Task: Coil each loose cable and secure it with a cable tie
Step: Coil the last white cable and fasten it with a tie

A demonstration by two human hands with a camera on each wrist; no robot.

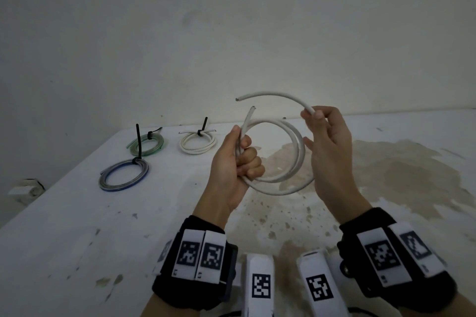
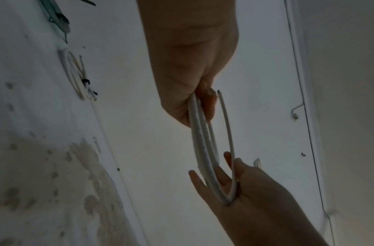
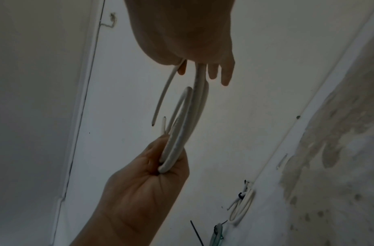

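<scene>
A thick white cable (image 1: 298, 154) hangs in loops above the table between both hands. My left hand (image 1: 239, 159) grips the gathered loops in a fist on their left side; one cut end sticks up above that fist. My right hand (image 1: 324, 136) pinches the free tail between thumb and forefinger, and the tail arcs up and leftward to its other cut end (image 1: 238, 99). Seen from the left wrist, the cable (image 2: 205, 149) runs edge-on from my left hand (image 2: 194, 99) to my right hand (image 2: 244, 188). From the right wrist, the loops (image 3: 181, 126) sit in my left fist (image 3: 160, 166).
Three tied coils lie at the far left of the white table (image 1: 77, 226): a green one (image 1: 145, 144), a blue-grey one (image 1: 123, 175) and a white one (image 1: 197, 144), each with a black cable tie. Brown stains (image 1: 386, 162) mark the table's right half. A wall stands behind.
</scene>
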